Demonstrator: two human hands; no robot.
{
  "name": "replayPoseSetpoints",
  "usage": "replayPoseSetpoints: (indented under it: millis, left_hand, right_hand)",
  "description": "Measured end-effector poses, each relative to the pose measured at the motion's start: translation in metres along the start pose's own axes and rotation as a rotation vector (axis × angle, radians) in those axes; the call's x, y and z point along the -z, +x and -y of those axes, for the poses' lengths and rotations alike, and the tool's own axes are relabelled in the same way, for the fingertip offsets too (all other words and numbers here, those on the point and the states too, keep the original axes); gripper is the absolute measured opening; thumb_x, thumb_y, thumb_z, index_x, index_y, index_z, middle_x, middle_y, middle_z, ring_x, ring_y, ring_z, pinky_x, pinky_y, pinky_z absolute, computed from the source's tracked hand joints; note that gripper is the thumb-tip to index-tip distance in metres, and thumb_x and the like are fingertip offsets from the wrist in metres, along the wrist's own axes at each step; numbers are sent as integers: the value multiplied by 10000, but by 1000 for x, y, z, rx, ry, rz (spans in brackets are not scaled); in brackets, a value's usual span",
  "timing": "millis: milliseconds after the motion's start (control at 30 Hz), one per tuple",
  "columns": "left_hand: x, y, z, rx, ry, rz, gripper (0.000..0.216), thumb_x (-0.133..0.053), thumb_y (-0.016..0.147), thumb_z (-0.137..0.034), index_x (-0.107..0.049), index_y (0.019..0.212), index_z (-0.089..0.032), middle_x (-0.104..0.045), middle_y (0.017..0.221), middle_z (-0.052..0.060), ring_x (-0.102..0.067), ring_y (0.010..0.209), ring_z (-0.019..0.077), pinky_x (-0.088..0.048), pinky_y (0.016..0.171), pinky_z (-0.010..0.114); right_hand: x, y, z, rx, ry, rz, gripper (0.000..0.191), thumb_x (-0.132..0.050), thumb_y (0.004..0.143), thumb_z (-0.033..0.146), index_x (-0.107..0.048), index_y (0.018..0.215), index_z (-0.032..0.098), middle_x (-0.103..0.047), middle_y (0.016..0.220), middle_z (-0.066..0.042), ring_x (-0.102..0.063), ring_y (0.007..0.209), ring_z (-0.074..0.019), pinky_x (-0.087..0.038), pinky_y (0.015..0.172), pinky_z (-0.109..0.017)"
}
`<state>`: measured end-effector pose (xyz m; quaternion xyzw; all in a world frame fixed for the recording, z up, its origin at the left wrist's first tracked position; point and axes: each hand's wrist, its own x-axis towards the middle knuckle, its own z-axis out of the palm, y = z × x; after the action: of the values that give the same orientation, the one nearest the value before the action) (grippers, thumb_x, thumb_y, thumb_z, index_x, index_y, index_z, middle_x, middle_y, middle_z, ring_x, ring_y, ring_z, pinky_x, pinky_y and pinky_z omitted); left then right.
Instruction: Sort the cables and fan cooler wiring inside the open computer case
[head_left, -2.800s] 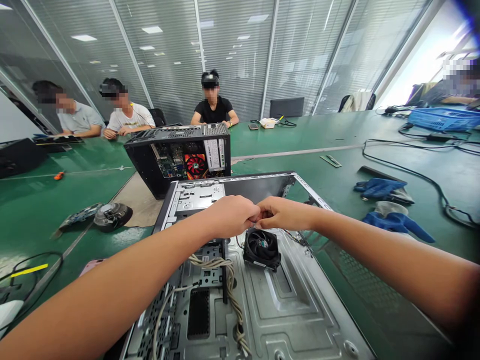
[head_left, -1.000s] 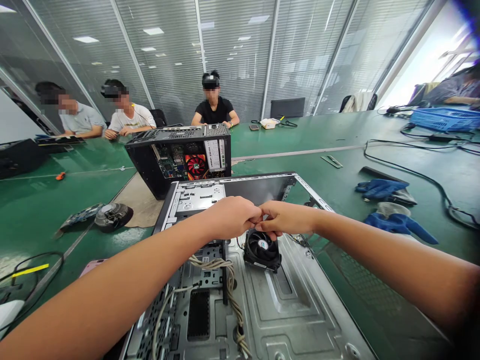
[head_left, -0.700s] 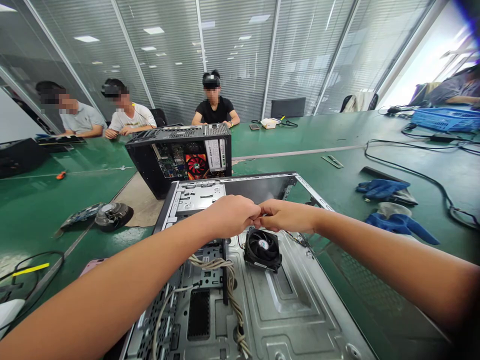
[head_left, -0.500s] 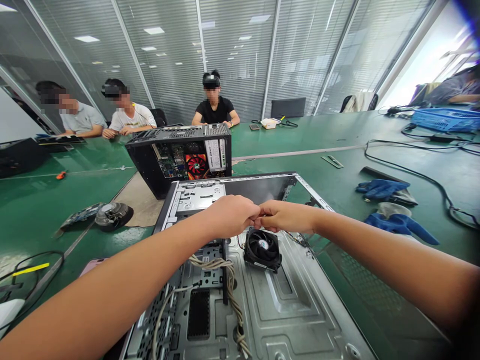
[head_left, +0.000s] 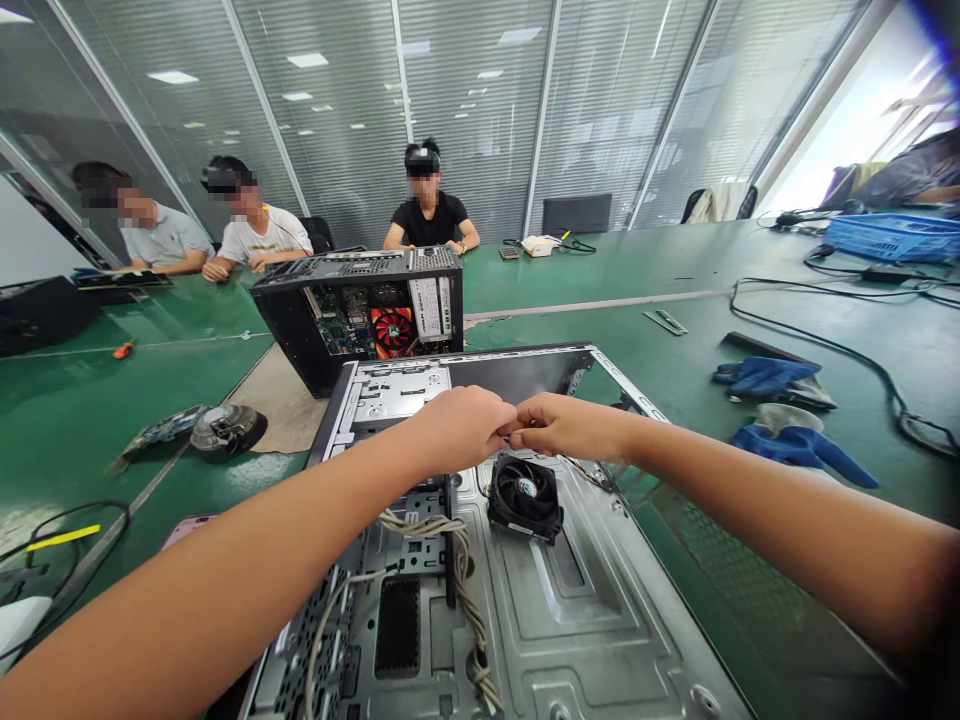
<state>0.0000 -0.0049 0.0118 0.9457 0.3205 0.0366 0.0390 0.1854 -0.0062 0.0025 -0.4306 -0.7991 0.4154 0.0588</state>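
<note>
My left hand [head_left: 471, 428] and my right hand [head_left: 559, 425] meet over the open computer case [head_left: 622, 630], fingertips touching. Both are closed in a pinch; whatever is between the fingers is too small or hidden to make out. Just below them a black case fan [head_left: 525, 498] with a round label at its hub rests on the bare metal floor of the case. Thin wires run from beside the fan up toward the hands. A twisted bundle of beige cables [head_left: 469, 600] lies left of the fan, along a drive bracket [head_left: 420, 540].
Behind stands a second computer tower [head_left: 289, 345] with a red fan inside. Blue gloves [head_left: 795, 440] and a black cable [head_left: 817, 335] lie on the right, near a blue basket [head_left: 892, 240]. A round cooler [head_left: 225, 430] sits left. Several people sit across the green table [head_left: 600, 290].
Both hands have shifted up very slightly, still pinched together. The fan and the case have stayed in place.
</note>
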Motion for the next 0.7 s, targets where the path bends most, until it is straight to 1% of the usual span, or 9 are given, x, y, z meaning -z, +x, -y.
replayPoseSetpoints:
  millis: [100, 200, 267, 333, 433, 567, 700]
  left_hand:
    - [-2, 0, 2, -12, -1, -24, 130, -577, 809, -207, -671, 897, -188, -662, 845, 35, -602, 768, 168, -417, 648, 270]
    - [-3, 1, 1, -7, -4, -28, 124, -548, 839, -217, -665, 848, -179, -658, 829, 40, -603, 754, 161, -424, 652, 268]
    - [-2, 1, 0, 4, -6, -17, 159, -517, 856, -218, -672, 862, -182, -666, 832, 44, -610, 768, 164, -428, 660, 271]
    - [-1, 1, -2, 25, 1, -1, 189, -499, 866, -220, -682, 901, -188, -677, 848, 49, -620, 789, 173, -431, 663, 278]
    - [0, 1, -4, 43, 41, 19, 206, -496, 864, -206, -688, 938, -196, -687, 885, 51, -627, 811, 182, -427, 657, 284]
    - [0, 1, -4, 23, 85, 39, 203, -515, 844, -179, -687, 948, -206, -691, 896, 41, -631, 822, 177, -418, 648, 275]
    - [1, 1, -4, 11, 95, 37, 192, -529, 835, -176, -686, 933, -227, -693, 891, 25, -627, 806, 171, -410, 635, 275]
  right_hand:
    - [-1, 1, -3, 34, 38, 13, 120, -490, 776, 282, -513, 724, 176, -400, 595, 47, -369, 560, -102, -293, 526, -244]
    - [-2, 2, -4, 43, 96, 44, 107, -478, 784, 270, -520, 751, 177, -395, 599, 48, -361, 555, -103, -297, 522, -248]
    - [-2, 2, -4, 41, 114, 59, 109, -474, 788, 267, -520, 747, 178, -389, 595, 48, -357, 549, -102, -292, 517, -248]
    - [-2, 1, -4, 31, 90, 45, 111, -483, 782, 268, -516, 723, 179, -384, 588, 50, -355, 543, -100, -282, 511, -246]
    - [-2, 2, -4, 5, 26, -4, 113, -500, 766, 276, -522, 712, 179, -418, 584, 46, -380, 545, -104, -284, 511, -247]
    - [-1, 2, -3, 18, -26, -13, 132, -492, 761, 284, -552, 736, 170, -460, 586, 36, -406, 553, -111, -294, 522, -254]
    - [-1, 2, -1, 15, -61, -34, 120, -488, 752, 274, -534, 706, 173, -477, 578, 32, -408, 551, -111, -301, 531, -255]
